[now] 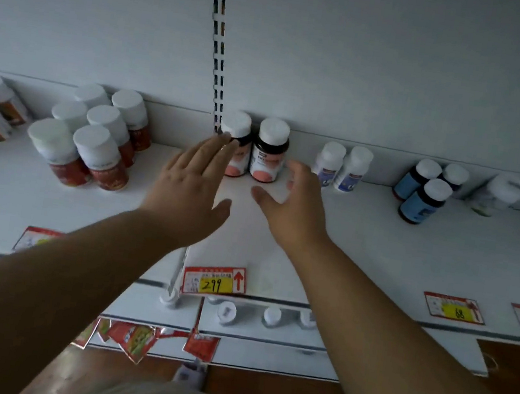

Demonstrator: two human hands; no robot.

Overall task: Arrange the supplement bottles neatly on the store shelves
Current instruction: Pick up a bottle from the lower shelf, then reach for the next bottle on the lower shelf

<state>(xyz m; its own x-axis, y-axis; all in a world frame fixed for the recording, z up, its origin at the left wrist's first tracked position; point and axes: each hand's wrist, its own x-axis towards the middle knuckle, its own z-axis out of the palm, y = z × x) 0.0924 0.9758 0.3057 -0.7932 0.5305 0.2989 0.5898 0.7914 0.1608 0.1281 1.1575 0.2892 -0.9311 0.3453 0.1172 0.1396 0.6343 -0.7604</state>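
Hiding part of the left pink-label bottle (237, 147), the left hand (191, 187) reaches in with fingers straight, holding nothing; contact unclear. Right hand (291, 201) blurred, loosely spread, empty, just near the right pink-label bottle (270, 151). Both bottles stand at the shelf's (362, 244) far edge. Red-label bottles (93, 140) crowd left; white bottles (343, 166) and blue bottles (423, 193) right. Price tag (214, 280) near edge. Leftmost bottles cut off.

A red-and-yellow price tag (214, 279) at the shelf's near edge reads "299"; another price tag (454, 308) far right reads "68"
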